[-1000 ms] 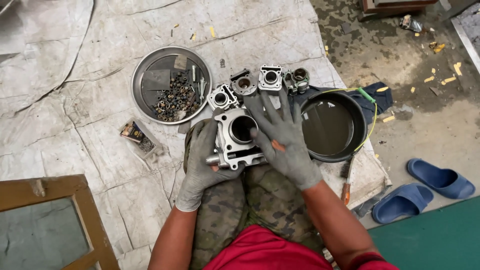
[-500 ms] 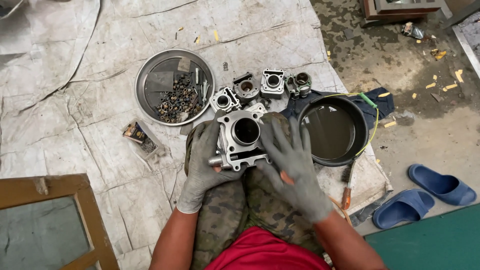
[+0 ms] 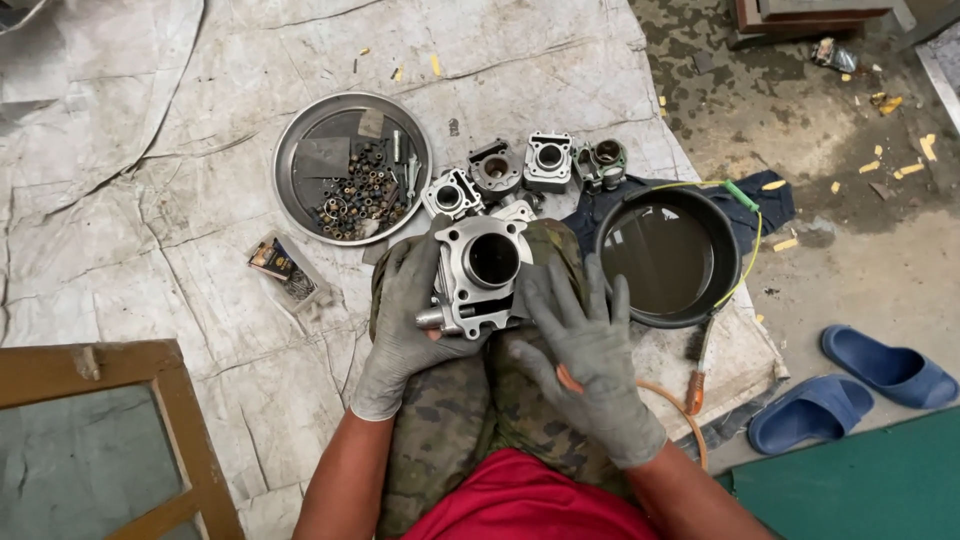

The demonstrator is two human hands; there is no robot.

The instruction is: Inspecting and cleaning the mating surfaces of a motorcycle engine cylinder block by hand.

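Resting on the camouflage-clad knees, the metal cylinder block (image 3: 478, 275) is gripped on its left side by the left hand (image 3: 405, 320); the right hand (image 3: 590, 355) lies spread just beside it. Farther off on the tarp (image 3: 150, 200) sit a black basin (image 3: 665, 255), 4 smaller blocks (image 3: 525, 165) and a round tray (image 3: 290, 160) of bolts.

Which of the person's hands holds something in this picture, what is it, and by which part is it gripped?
The left hand grips the silver engine cylinder by its left side, on the knee. The right hand, fingers spread, holds nothing.
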